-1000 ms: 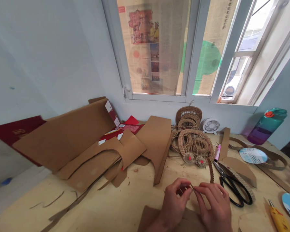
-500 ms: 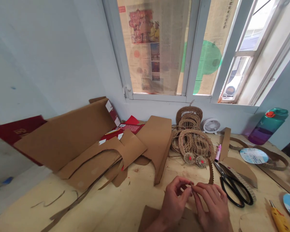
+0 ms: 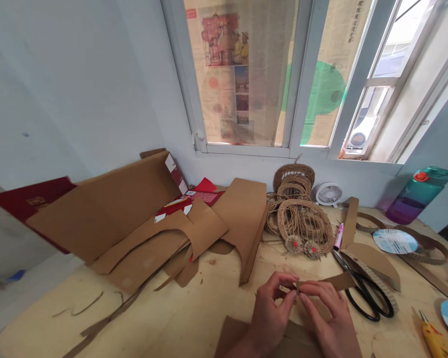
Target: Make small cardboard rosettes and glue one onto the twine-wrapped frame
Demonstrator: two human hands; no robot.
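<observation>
My left hand (image 3: 269, 312) and my right hand (image 3: 331, 309) meet low in the view, fingertips close together. Both are closed in a pinch on a narrow brown cardboard strip (image 3: 339, 282). A small end of it stands up between the fingertips, and its tail sticks out to the right behind my right hand, reaching the scissors. Fingers hide the rest of the strip. Beneath my hands lies a flat cardboard piece (image 3: 228, 332). Black-handled scissors (image 3: 366, 293) rest just right of my right hand, beside a curved corrugated strip (image 3: 375, 278).
Left of centre lie an opened cardboard box (image 3: 112, 209) and cut cardboard pieces (image 3: 242, 204). Behind my hands sit coiled rope shapes (image 3: 304, 219) with two paper rosettes. To the right are a pink marker (image 3: 339, 236), small fan (image 3: 328, 193), bottle (image 3: 414, 196) and yellow glue gun (image 3: 435, 340).
The strip's tail has swung from pointing up and away to lying out rightward toward the scissors. My fingers still pinch it, with its end now showing between them. The view has shifted slightly.
</observation>
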